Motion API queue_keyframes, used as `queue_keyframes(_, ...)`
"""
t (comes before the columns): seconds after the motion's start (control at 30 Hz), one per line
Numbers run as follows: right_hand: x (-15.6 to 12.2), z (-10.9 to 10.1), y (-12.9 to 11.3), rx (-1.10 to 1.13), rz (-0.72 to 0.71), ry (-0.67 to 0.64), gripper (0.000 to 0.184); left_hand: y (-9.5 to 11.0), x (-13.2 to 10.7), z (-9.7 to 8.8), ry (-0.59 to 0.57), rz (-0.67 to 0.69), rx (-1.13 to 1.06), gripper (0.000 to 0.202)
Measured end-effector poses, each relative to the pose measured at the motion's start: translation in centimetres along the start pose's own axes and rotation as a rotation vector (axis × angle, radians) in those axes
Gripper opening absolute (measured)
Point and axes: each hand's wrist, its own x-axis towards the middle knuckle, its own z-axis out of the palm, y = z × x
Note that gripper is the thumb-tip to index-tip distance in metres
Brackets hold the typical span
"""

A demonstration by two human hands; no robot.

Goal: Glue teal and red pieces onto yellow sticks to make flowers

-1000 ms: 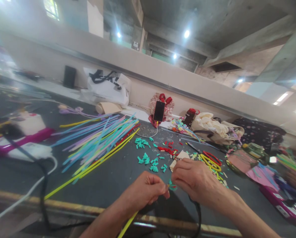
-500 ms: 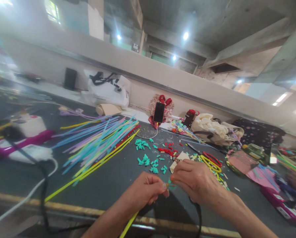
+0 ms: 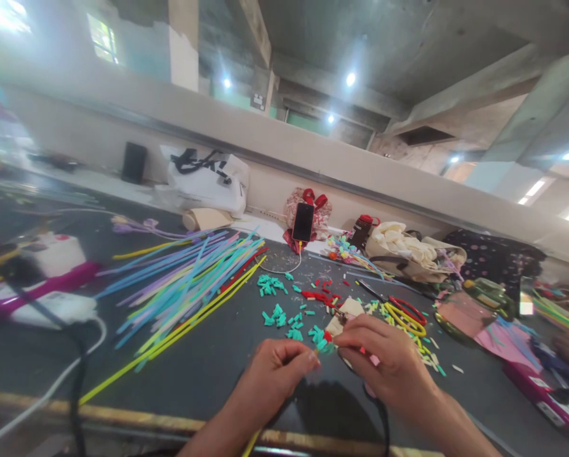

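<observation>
Pinching one side of a small teal-and-red piece (image 3: 324,346), my left hand (image 3: 281,368) hovered over the near part of the table (image 3: 199,374). My right hand (image 3: 387,362) met its red part with narrowed fingertips; whether they gripped it, I could not tell. Teal clippings (image 3: 271,285) lay just beyond, coloured strips (image 3: 196,279) to the left, a phone (image 3: 303,222) farther back.

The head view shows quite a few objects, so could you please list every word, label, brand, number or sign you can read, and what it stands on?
None can be read with certainty.
White bag: bold black marks, perhaps lettering, too creased and blurred.
Sign on the pillar: too small.
White label on the magenta object at right: too blurred.
</observation>
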Motion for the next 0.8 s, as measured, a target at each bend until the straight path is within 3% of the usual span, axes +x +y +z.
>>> queue_keyframes(0.13, -0.3, 1.2, -0.5, -0.015, 0.104, 0.088, 0.012, 0.5, -0.3, -0.1, 0.069, 0.099, 0.132, 0.030)
queue_keyframes(0.27, -0.6, 2.7, -1.0, -0.024, 0.261, 0.162, 0.043, 0.4, -0.4, 0.0, 0.179, 0.268, 0.335, 0.028)
queue_keyframes(0.37, -0.5, 3.3, -1.2, 0.024, 0.284, 0.185, 0.041, 0.3, -0.4, 0.1, 0.227, 0.359, 0.441, 0.026)
queue_keyframes(0.5, -0.3, 2.9, -1.1, 0.122, 0.233, 0.212, 0.018, 0.4, -0.4, 0.2, 0.280, 0.412, 0.507, 0.025)
queue_keyframes(0.8, 0.6, 1.6, 0.0, -0.160, -0.035, 0.144, 0.013, 0.1, -0.4, 0.4, 0.267, 0.354, 0.604, 0.024)
